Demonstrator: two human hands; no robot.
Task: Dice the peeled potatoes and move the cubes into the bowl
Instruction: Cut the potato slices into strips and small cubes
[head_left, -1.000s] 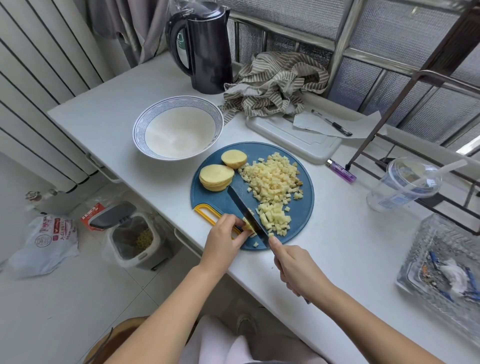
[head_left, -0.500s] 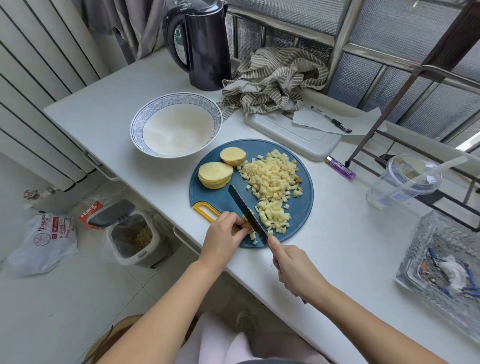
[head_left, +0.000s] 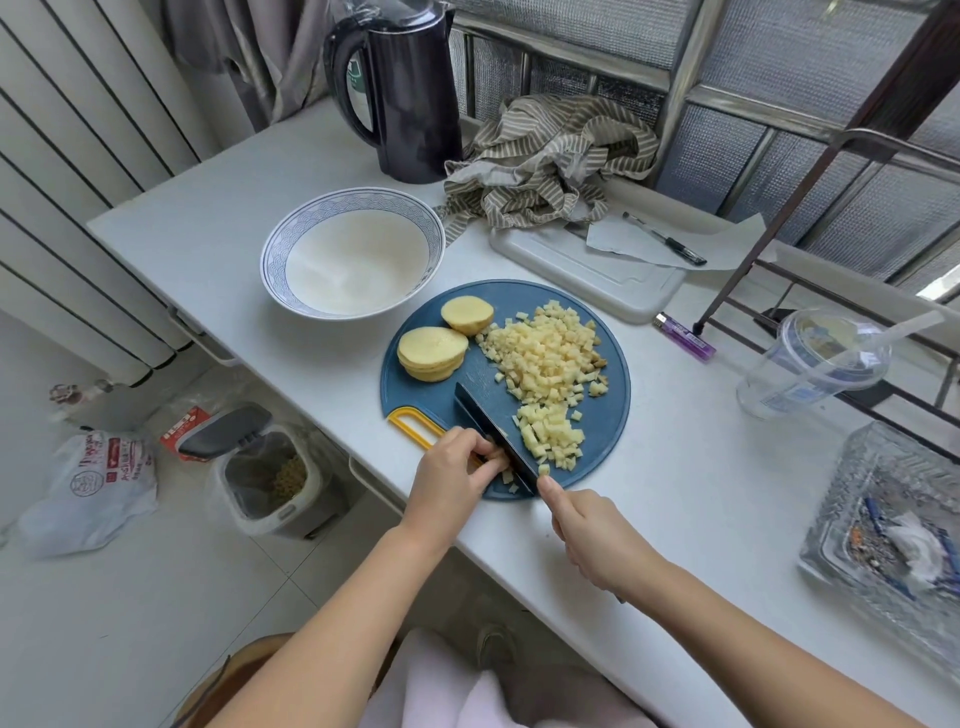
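Observation:
A round blue cutting board (head_left: 610, 415) with a yellow handle lies at the counter's front edge. On it sit a stack of potato slices (head_left: 432, 352), a potato end piece (head_left: 466, 314) and a heap of potato cubes (head_left: 548, 358), with a smaller heap beside the blade. My right hand (head_left: 592, 535) grips the handle of a dark knife (head_left: 491, 434), blade down on the board. My left hand (head_left: 451, 480) pinches the last bit of potato strips against the blade; that piece is mostly hidden. A white bowl (head_left: 275, 249) with a blue rim stands empty, left of the board.
Behind the board are a black kettle (head_left: 410, 93), a striped cloth (head_left: 550, 161), a white tray (head_left: 582, 265) with paper and a pen, and a purple lighter (head_left: 683, 335). A plastic cup (head_left: 810, 364) and a glass dish (head_left: 893, 530) stand to the right. A small bin (head_left: 265, 467) sits on the floor.
The knife has made more cuts through the strips under my left hand, and a few more cubes lie by the blade. My left fingers have drawn back slightly.

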